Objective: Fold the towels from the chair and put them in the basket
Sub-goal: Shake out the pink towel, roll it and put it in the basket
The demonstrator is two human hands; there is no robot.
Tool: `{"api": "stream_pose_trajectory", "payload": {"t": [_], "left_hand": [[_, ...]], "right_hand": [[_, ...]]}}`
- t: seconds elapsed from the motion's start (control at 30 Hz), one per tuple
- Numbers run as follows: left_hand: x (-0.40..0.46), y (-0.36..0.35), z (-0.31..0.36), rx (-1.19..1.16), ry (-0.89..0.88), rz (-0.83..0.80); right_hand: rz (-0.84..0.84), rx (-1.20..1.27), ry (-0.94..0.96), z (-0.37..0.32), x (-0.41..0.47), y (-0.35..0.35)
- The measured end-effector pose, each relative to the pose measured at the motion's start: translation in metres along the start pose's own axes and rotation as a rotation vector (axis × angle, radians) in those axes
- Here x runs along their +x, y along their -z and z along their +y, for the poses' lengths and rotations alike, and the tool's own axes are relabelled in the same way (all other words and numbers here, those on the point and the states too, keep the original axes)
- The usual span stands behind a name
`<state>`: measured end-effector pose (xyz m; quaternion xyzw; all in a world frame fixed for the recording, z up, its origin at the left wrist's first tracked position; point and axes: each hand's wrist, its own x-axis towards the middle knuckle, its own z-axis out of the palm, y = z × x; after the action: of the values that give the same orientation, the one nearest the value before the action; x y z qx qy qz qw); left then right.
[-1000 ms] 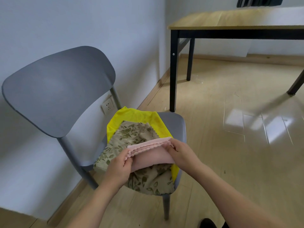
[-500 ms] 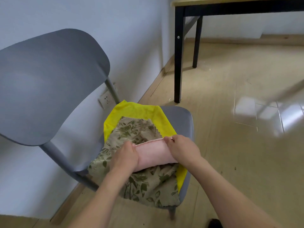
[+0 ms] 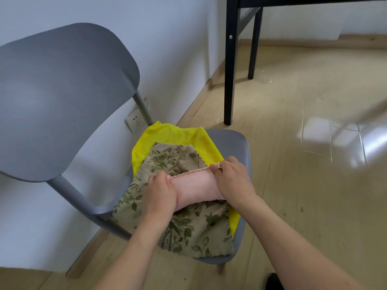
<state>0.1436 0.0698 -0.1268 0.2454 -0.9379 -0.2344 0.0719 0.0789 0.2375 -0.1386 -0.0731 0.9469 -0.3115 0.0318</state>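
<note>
I'm pinching the pink towel (image 3: 194, 186) flat on the chair (image 3: 230, 143) seat with my left hand (image 3: 160, 193) and right hand (image 3: 234, 178), mid-fold, leafy towel (image 3: 188, 229) and yellow towel (image 3: 173, 136) waiting underneath, no basket showing.

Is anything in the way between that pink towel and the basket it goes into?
No basket shows in this view, so the path cannot be judged. Both the left hand and right hand already grip the pink towel, with nothing between them.

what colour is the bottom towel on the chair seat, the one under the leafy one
Bright yellow towel, plain with no pattern, seen best in the head view.
</note>
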Motion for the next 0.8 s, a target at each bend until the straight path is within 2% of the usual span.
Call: {"api": "stream_pose_trajectory", "payload": {"t": [0.2,0.33,0.43,0.53,0.67,0.8], "left_hand": [[0.005,-0.003,0.001,0.063,0.006,-0.053],[0.006,-0.004,-0.002,0.077,-0.015,-0.05],[0.002,-0.004,-0.003,0.06,-0.038,-0.026],[-0.001,-0.003,-0.003,0.016,-0.033,-0.057],[0.0,0.005,-0.003,-0.15,-0.045,-0.073],[-0.002,0.017,-0.003,-0.193,-0.12,-0.165]], "right_hand": [[0.042,0.06,0.027,-0.001,-0.001,0.004],[0.042,-0.132,0.115,0.0,-0.001,0.007],[0.073,-0.187,0.165,-0.002,-0.002,0.009],[0.051,-0.08,0.145,-0.013,-0.006,0.016],[-0.044,0.231,0.083,-0.028,-0.016,0.027],[0.023,0.297,0.119,-0.031,-0.019,0.033]]}}
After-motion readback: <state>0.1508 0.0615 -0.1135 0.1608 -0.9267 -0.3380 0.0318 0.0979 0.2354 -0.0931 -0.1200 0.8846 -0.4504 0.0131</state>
